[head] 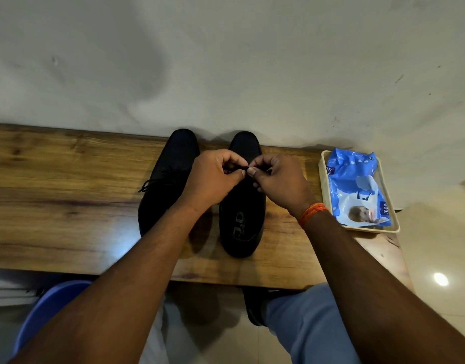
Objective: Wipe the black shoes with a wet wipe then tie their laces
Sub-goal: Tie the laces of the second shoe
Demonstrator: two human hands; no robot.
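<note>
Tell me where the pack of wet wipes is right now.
In the head view, the blue wet wipe pack lies in a cream tray at the wooden table's right end, right of the right hand.

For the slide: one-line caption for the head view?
Left hand and right hand pinch the right black leather shoe's lace on a wooden table.

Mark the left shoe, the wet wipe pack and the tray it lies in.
left shoe (171, 164): head view, on the black upper near its laces.
wet wipe pack (349, 174): head view, on the blue wrapper's middle.
tray (323, 179): head view, on its pale left rim.
</note>
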